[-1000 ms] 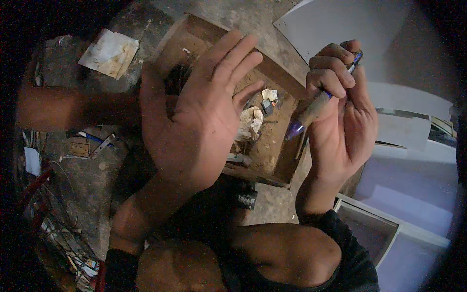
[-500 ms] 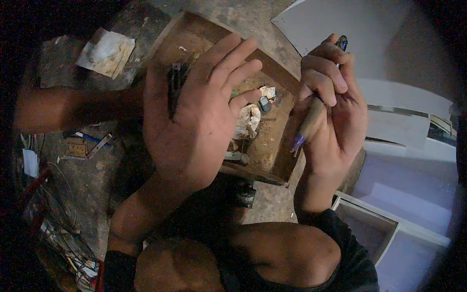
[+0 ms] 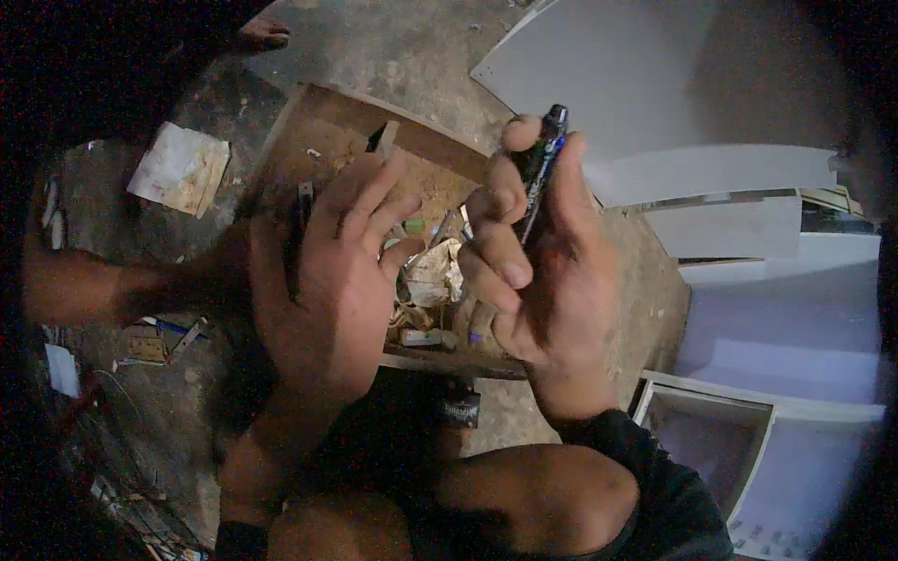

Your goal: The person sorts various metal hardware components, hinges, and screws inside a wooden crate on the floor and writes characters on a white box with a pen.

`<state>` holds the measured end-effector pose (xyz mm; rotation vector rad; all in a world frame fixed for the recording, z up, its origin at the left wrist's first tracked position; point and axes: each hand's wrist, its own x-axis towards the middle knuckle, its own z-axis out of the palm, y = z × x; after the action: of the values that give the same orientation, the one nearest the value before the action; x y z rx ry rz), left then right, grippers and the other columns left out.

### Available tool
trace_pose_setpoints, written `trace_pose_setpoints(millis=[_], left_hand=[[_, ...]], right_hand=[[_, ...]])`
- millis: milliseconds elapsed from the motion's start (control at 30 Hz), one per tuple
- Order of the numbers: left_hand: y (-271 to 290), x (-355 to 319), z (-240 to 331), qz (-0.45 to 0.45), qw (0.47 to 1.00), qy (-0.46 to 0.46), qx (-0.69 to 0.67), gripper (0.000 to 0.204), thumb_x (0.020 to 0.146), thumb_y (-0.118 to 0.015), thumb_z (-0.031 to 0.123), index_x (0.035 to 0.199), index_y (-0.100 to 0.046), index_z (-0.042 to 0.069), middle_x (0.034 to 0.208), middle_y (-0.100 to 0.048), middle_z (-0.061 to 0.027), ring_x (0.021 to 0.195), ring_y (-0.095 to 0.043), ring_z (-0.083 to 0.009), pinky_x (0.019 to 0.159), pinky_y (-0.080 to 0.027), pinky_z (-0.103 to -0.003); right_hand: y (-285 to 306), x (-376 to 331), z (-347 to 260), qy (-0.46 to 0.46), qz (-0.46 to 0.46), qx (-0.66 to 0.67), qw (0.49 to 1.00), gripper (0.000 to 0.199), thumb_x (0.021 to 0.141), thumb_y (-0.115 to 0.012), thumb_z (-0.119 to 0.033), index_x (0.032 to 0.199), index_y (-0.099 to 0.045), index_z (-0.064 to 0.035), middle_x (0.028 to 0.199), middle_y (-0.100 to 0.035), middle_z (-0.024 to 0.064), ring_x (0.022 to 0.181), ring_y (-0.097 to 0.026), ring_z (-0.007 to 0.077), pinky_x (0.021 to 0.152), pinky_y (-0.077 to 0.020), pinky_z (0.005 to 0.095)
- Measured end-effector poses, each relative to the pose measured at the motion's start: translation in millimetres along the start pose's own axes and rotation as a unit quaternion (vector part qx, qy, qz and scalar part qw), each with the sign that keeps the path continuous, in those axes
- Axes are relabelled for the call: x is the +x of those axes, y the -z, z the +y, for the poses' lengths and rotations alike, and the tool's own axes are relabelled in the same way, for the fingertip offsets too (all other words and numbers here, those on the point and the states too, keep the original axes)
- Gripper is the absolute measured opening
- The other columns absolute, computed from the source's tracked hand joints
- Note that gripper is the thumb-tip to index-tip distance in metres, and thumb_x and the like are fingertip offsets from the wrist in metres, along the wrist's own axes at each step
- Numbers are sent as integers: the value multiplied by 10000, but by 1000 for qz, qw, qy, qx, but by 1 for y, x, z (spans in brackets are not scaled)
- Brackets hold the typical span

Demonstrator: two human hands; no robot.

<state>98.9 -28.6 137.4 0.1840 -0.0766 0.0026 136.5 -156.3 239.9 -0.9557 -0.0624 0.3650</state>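
Observation:
My right hand (image 3: 566,271) is closed around a slim, dark, pen-like marker (image 3: 544,164) with blue markings, held tilted with its dark end up. My left hand (image 3: 341,271) is raised over a shallow wooden box (image 3: 426,126), palm up and fingers spread. A dark narrow piece (image 3: 304,201) shows between its thumb and fingers; whether the hand touches it I cannot tell. Inside the box are a crumpled pale wrapper (image 3: 435,271), a small green piece (image 3: 413,225) and a small white block (image 3: 421,337).
Another person's forearm (image 3: 79,285) reaches in from the left, behind my left hand. A stained paper pad (image 3: 182,168) and a hinge (image 3: 147,344) lie on the floor at left. White panels (image 3: 645,84) stand at right, beside an open white frame (image 3: 702,439).
My right hand has moved left and turned, so the marker's dark upper part shows more. My left hand has shifted left and slightly down. The view has also shifted.

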Motion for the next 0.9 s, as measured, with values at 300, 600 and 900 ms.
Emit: trace_pose_setpoints(millis=[300,600,900], left_hand=[[8,-8,5,-19,1000,0,14,852,990,-164,667,1492,-356,6,1513,-398,-182,1326,-393,-318,1113,-274,-449],[-20,-6,2,44,989,107,-92,849,988,-202,658,1487,-356,-12,1494,-412,-181,1296,-424,-304,1108,-288,-432],[-6,-12,-15,-20,982,113,-152,883,979,-217,685,1471,-354,-35,1452,-441,-175,1252,-460,-282,1055,-349,-400]], right_hand=[[3,5,1,-3,43,-5,999,482,1073,-419,-330,1406,-434,17,854,-450,6,559,-339,60,389,-281,195],[20,23,-13,-10,-86,180,980,404,1055,-372,-147,1401,-377,62,862,-394,35,606,-339,104,432,-309,250],[53,48,-15,-75,-201,193,957,330,1083,-417,-260,1194,-508,37,830,-439,33,569,-351,99,420,-312,261]])
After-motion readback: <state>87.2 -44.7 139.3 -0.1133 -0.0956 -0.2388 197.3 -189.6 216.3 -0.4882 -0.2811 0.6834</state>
